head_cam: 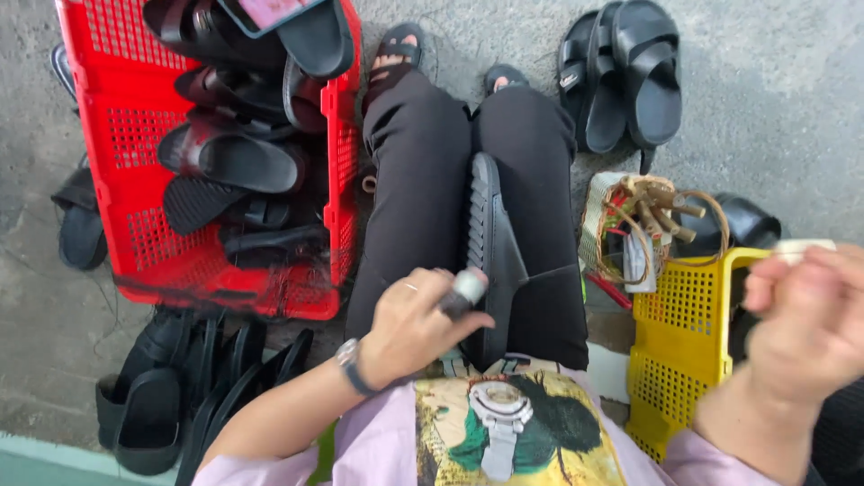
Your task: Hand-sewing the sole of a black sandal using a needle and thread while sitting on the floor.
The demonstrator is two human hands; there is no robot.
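Head view: looking down at a seated person's lap and the concrete floor (792, 99) around it
Black sandal (490, 252): lies along the person's lap between the thighs of the black trousers (414, 180), sole edge up, toe end pointing far
Left hand (418, 328): fingers curled closed around a small tube with a pale cap (466, 290), held just above the near end of the black sandal; a watch (351, 364) sits on the wrist
Right hand (805, 328): raised at the right, blurred, fingers closed on a small pale object (801, 247) whose kind I cannot tell
Yellow basket (684, 342): plastic, near right, just beside the right thigh and below the right hand
Woven basket (630, 229): just far of the yellow basket, holding short sticks and other small things
Red crate (126, 162): far left, touching the left leg, heaped with black sandals
Loose sandals left (180, 387): a row of black ones standing on edge, near left, below the red crate
Pair of slides (625, 76): black, far right on the floor, well apart from the hands
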